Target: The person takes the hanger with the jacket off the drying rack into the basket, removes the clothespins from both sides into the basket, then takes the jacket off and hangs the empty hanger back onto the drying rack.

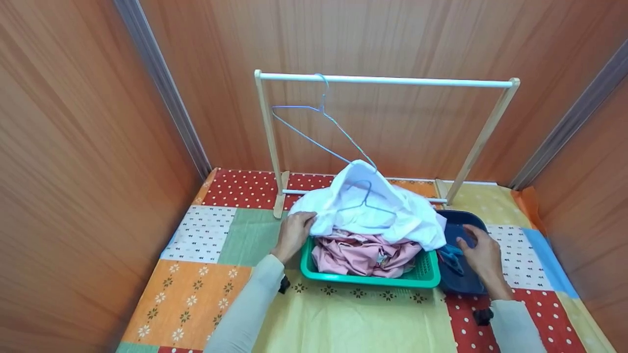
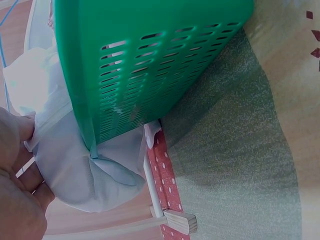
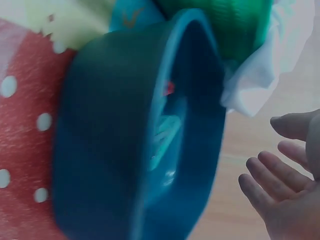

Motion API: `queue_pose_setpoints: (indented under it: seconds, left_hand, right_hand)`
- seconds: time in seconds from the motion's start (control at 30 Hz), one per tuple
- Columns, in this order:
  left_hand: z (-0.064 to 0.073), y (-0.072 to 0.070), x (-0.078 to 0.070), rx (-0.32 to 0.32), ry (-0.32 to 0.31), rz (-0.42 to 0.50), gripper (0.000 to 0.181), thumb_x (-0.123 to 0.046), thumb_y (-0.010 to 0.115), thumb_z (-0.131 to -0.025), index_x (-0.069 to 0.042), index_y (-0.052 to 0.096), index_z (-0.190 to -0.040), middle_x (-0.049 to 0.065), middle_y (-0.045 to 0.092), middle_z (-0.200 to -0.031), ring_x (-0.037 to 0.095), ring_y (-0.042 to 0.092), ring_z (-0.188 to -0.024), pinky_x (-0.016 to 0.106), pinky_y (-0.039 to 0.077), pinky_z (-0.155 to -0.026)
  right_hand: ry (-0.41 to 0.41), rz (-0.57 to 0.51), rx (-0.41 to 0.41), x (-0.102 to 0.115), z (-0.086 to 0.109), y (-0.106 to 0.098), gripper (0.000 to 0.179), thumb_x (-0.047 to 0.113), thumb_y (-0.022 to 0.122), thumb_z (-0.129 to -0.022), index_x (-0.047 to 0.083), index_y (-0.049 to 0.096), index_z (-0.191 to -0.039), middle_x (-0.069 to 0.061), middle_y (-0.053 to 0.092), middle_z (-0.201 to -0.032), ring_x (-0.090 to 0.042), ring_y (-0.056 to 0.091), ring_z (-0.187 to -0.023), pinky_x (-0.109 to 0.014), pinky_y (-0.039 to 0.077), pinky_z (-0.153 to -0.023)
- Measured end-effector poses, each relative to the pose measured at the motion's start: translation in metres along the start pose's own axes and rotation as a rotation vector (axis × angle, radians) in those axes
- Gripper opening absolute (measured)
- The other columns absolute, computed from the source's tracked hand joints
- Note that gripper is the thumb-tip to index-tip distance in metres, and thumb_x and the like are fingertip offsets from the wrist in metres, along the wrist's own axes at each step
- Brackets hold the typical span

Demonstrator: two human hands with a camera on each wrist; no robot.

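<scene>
A white garment with a collar is spread over the back of a green basket. Inside its neck opening lies a blue wire hanger. My left hand pinches the garment's left edge between thumb and fingers, beside the basket rim. Crumpled pink cloth fills the front of the basket. To the right, my right hand hovers over a dark blue bin, fingers apart and holding nothing. Blue clothespins lie in that bin.
Behind the basket stands a wooden rack with a white rail. A second blue wire hanger hangs from the rail, its lower end near the garment's collar. Wood panels enclose the patchwork-covered table at the back and sides.
</scene>
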State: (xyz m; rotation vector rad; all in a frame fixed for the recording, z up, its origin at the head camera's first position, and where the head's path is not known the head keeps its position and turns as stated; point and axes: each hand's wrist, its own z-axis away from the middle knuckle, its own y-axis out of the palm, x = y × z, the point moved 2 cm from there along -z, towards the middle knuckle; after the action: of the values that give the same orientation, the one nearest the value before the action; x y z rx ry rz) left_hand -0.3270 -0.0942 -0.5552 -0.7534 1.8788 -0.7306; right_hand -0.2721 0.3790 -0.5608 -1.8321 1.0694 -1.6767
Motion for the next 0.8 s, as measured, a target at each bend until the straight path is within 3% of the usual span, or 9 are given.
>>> queue_pose_setpoints:
  seconds: [0.37,0.8]
  left_hand:
    - [0.001,-0.002,-0.001,-0.007,0.01,-0.005,0.021,-0.018,0.062,-0.097,-0.011,0.075,-0.112,0.006,0.075,-0.108,0.023,0.071,-0.103,0.041,0.056,-0.09]
    - [0.0,-0.001,-0.001,-0.005,0.008,0.0,0.021,-0.019,0.061,-0.097,-0.012,0.075,-0.113,0.006,0.075,-0.11,0.024,0.07,-0.105,0.042,0.056,-0.09]
  right_hand:
    - [-0.251,-0.071,-0.152,0.061,-0.004,-0.006,0.036,0.009,0.066,-0.092,0.002,0.062,-0.127,-0.021,0.064,-0.122,-0.037,0.062,-0.111,-0.053,0.05,-0.094]
    - [-0.413,-0.081,-0.079,0.11,-0.012,0.012,0.032,0.013,0.07,-0.09,0.004,0.067,-0.121,-0.017,0.068,-0.119,-0.038,0.064,-0.107,-0.056,0.051,-0.091]
